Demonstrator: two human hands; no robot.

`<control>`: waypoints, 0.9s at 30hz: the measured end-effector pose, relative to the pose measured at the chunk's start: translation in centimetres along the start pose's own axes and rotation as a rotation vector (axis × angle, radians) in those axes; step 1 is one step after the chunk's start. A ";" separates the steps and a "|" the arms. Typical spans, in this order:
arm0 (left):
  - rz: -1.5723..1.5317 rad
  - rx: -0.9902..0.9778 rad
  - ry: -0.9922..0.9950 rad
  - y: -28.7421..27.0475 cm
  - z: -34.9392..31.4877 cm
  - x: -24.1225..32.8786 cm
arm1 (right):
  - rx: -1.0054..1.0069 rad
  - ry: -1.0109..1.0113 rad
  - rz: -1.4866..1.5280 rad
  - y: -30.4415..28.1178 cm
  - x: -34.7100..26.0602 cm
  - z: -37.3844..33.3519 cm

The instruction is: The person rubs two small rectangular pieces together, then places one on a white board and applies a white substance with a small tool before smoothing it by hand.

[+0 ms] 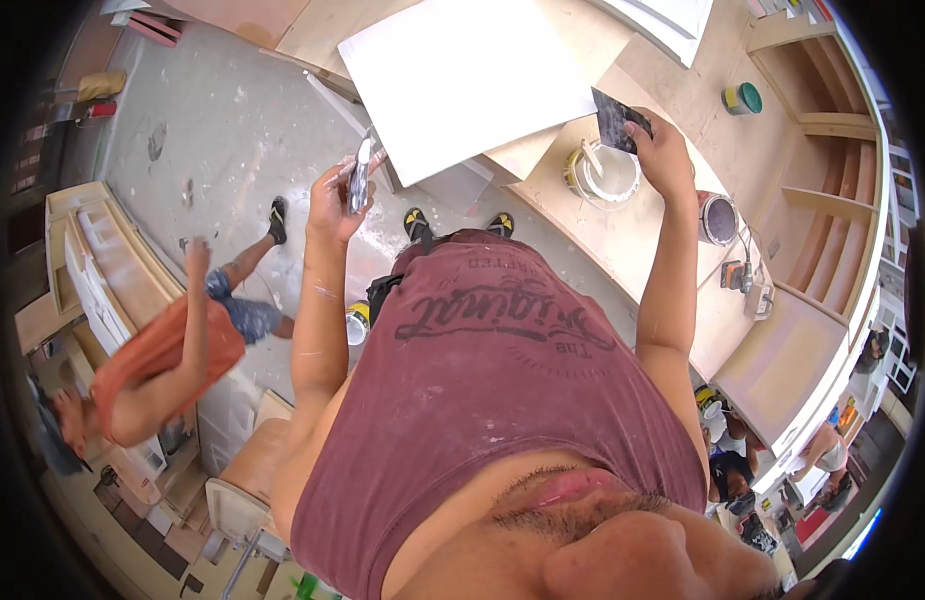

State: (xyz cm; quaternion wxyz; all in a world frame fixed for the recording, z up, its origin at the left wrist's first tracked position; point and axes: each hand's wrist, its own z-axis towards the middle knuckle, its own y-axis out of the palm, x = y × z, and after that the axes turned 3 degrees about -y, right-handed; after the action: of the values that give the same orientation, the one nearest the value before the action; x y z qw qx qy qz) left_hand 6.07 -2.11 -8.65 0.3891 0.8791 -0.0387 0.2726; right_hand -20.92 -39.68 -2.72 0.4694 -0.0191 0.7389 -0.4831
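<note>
A large white board point(473, 80) lies on the workbench in front of me. My right hand point(669, 160) grips a dark, flat putty scraper point(615, 118) by its edge, close to the board's right corner. My left hand point(335, 205) is closed on a narrow scraper point(361, 170) smeared with white, held upright near the board's left corner. Whitish filler is spattered on the left fingers. Below the right hand stands an open bucket point(605, 178) of white paste, with a stick leaning in it.
A round tin point(718, 218), a small power tool point(735, 274) and a green-lidded can point(745, 98) stand to the right. Wooden shelving point(828, 170) rises beyond. A person in an orange top point(168, 365) is at my left. A yellow-labelled can point(358, 322) sits on the floor.
</note>
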 end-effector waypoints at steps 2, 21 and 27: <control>0.029 0.019 -0.004 -0.7 0.4 0.2 | -0.007 0.032 -0.021 -0.3 -1.5 -0.9; -0.107 -0.090 -0.104 -2.9 0.8 0.4 | 0.327 0.113 0.498 -2.2 -0.3 0.1; -0.204 0.041 -0.020 -2.4 -0.6 -0.3 | 0.236 0.143 0.316 4.2 0.0 13.7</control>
State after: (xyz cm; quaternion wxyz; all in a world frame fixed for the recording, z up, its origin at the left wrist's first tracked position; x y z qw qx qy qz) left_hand 6.24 -0.07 -10.12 0.3964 0.8889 0.0527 0.2234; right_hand -9.41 -46.97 -7.09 0.4847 0.1865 0.7022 -0.4869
